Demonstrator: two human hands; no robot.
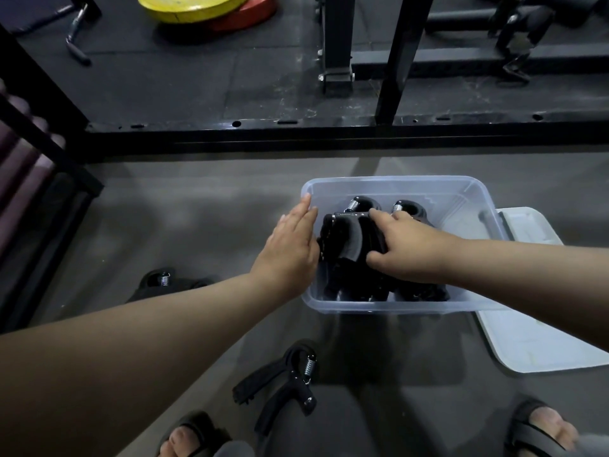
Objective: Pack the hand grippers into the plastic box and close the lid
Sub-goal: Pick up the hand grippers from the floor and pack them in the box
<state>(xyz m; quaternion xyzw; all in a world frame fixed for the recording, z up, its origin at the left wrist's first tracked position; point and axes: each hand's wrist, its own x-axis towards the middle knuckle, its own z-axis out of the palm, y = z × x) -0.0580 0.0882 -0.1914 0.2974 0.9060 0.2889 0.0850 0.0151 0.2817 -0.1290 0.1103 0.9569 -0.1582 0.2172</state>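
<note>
A clear plastic box [468, 192] stands on the grey floor with several black hand grippers [408, 207] inside. My right hand [408, 249] reaches into the box and grips one black hand gripper [346, 235] at its left side. My left hand [290, 245] rests flat against the box's left wall, fingers straight, holding nothing. Another black hand gripper [283, 380] with a steel spring lies on the floor near my feet. A third [161, 282] lies left of my left forearm, partly hidden by it. The white lid [534, 341] lies to the right, partly under the box.
A black steel rack frame [296, 133] crosses the floor behind the box, with uprights [395, 61]. Yellow and red weight plates [204, 8] lie at the back. A metal handle [77, 37] lies at the back left. My sandalled feet [194, 437] are at the bottom edge.
</note>
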